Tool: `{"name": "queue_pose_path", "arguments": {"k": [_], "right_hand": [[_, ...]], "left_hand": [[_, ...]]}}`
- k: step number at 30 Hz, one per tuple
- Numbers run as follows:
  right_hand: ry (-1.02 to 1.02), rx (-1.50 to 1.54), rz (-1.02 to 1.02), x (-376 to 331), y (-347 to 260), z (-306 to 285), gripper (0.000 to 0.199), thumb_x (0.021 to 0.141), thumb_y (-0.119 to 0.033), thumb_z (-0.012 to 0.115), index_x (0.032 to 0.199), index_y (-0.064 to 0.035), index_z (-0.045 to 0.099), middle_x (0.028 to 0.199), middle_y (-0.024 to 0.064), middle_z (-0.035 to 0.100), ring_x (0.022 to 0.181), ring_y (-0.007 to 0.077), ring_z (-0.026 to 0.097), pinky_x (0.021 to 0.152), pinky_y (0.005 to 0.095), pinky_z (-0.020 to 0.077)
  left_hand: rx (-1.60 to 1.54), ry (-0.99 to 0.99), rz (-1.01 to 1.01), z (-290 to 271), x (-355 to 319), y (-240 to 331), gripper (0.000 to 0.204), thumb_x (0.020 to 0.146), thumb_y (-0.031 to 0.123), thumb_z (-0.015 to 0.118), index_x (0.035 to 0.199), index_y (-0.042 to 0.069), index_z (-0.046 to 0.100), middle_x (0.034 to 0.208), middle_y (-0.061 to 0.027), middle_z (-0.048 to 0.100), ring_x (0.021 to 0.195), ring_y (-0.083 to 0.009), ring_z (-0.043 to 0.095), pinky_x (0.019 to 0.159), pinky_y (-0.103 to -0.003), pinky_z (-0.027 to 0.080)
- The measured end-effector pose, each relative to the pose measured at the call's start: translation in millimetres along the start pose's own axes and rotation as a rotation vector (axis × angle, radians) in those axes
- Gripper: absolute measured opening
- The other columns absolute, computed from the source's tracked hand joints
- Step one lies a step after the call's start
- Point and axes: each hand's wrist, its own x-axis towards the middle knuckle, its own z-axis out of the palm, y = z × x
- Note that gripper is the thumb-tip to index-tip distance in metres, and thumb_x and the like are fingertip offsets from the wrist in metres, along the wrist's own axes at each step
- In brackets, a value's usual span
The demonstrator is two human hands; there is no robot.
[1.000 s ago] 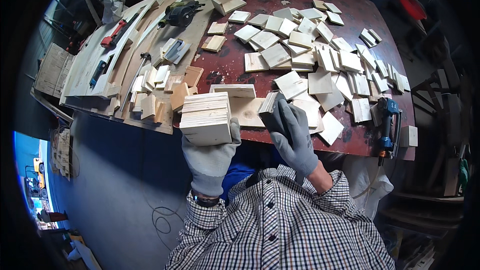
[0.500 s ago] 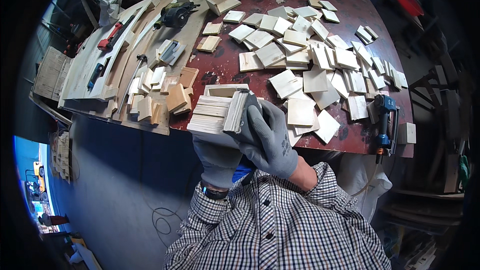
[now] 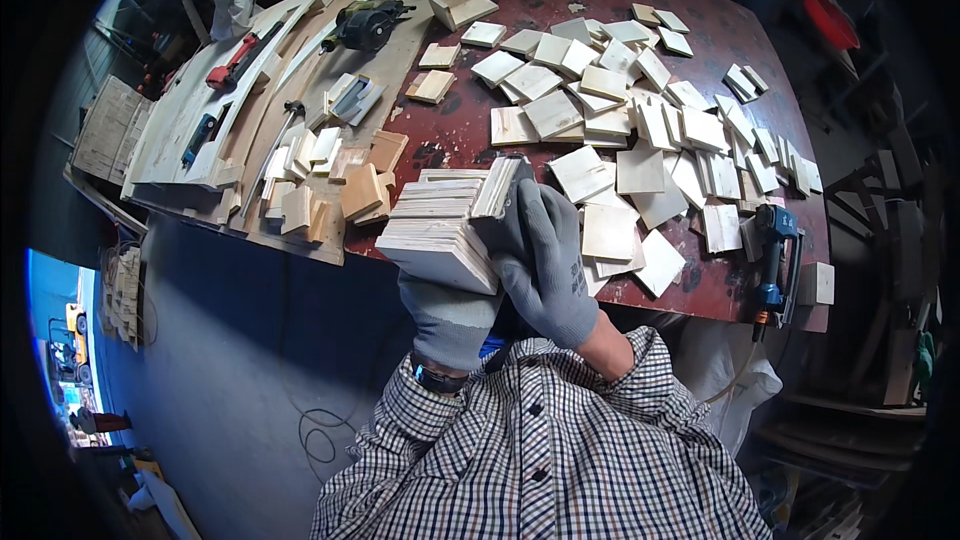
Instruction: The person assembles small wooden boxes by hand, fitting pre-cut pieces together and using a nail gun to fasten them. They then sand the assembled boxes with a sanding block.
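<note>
A thick stack of thin, pale wooden pieces [image 3: 432, 230] is held in front of my chest, over the near edge of the red table. My left hand [image 3: 450, 318], in a grey work glove, is closed on it from below, its fingers mostly hidden. At the stack's right end stand several upright wooden pieces with a dark outer face [image 3: 506, 220]. My right hand [image 3: 552, 275], gloved too, grips these, fingers along the dark face. Many loose square wooden pieces [image 3: 606, 230] lie heaped on the table just beyond my right hand.
The red tabletop [image 3: 440, 130] carries a blue air nailer [image 3: 772, 265] at its right edge. On boards to the left lie a dark power tool [image 3: 370, 24], a red tool [image 3: 232, 62], a hammer [image 3: 292, 108] and small wood blocks [image 3: 362, 192]. A hose [image 3: 325, 435] coils on the floor.
The stack has tilted, so more of its lower face shows. My right hand has shifted slightly with the dark-faced pieces. The whole view has moved a little. Both hands keep their grip.
</note>
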Motion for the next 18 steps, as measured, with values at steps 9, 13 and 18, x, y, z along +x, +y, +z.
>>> {"name": "queue_pose_path", "arguments": {"k": [9, 13, 18], "right_hand": [[0.054, 0.036, 0.038, -9.0, 9.5, 10.4, 0.085, 0.092, -0.022, 0.074, 0.164, 0.0009, 0.033, 0.153, 0.0332, 0.041, 0.136, 0.0494, 0.045, 0.115, 0.057, 0.036], [-0.082, 0.063, 0.004, -11.8, -20.9, 8.8, 0.08, 0.093, -0.024, 0.072, 0.163, -0.0025, 0.039, 0.155, 0.0322, 0.04, 0.139, 0.0492, 0.043, 0.117, 0.0582, 0.0336], [0.014, 0.263, 0.34, 4.8, 0.6, 11.3, 0.078, 0.098, -0.026, 0.068, 0.164, -0.0012, 0.035, 0.156, 0.0329, 0.039, 0.141, 0.0498, 0.042, 0.119, 0.0582, 0.0328]], "left_hand": [[-0.066, -0.021, -0.038, -2.6, 3.4, 4.6, 0.064, 0.112, 0.05, 0.037, 0.164, 0.012, 0.035, 0.163, -0.0169, 0.045, 0.151, -0.0369, 0.043, 0.126, -0.058, 0.035], [-0.219, -0.338, -0.106, -39.3, 8.8, 8.3, 0.066, 0.113, 0.049, 0.035, 0.167, 0.011, 0.028, 0.169, -0.0163, 0.037, 0.154, -0.0362, 0.04, 0.129, -0.056, 0.031], [-0.026, 0.113, -0.038, -15.0, 8.0, -3.7, 0.06, 0.109, 0.048, 0.041, 0.157, 0.012, 0.047, 0.159, -0.0146, 0.052, 0.142, -0.0385, 0.054, 0.121, -0.055, 0.043]]}}
